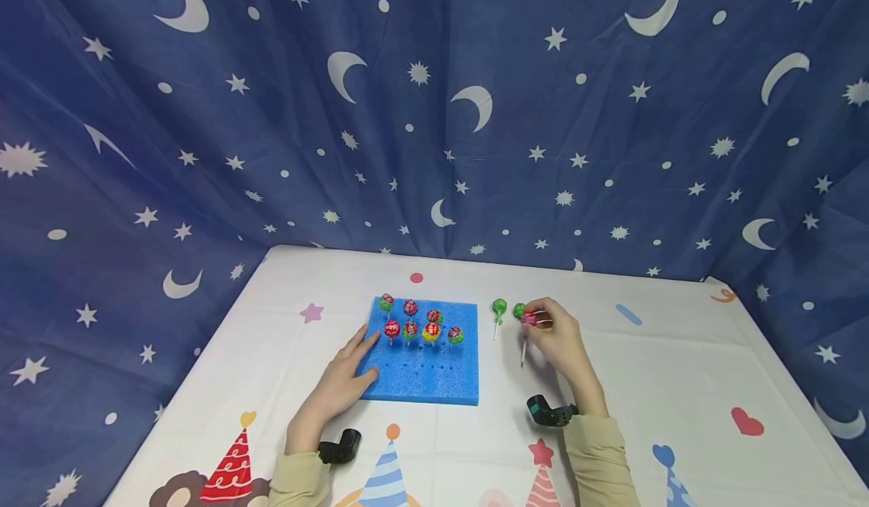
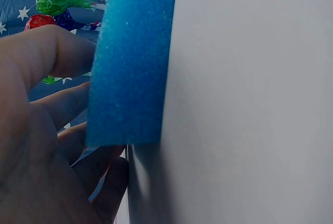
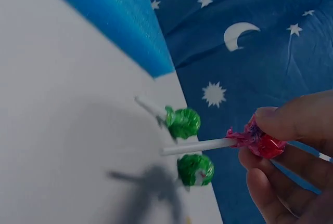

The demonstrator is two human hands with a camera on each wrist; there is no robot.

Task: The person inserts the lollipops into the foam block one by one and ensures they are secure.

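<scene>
My right hand (image 1: pixel 558 335) pinches a red-pink wrapped lollipop (image 3: pixel 265 142) by its candy head, its white stick pointing away from the fingers. Two green lollipops lie on the table beside it: one green lollipop (image 1: pixel 499 308) nearer the board, another green lollipop (image 3: pixel 195 170) close by the hand. My left hand (image 1: pixel 342 379) rests along the left edge of the blue foam board (image 1: pixel 421 386), thumb and fingers spread and touching it. Several lollipops stand upright in the board's far half, among them a red-yellow lollipop (image 1: pixel 431 331). Small holes dot the board's nearer part.
The white tablecloth (image 1: pixel 679 386) carries printed party hats, stars and a heart. A dark blue curtain (image 1: pixel 434 152) with moons and stars hangs behind the table and at both sides. Black wrist cameras are strapped on both wrists.
</scene>
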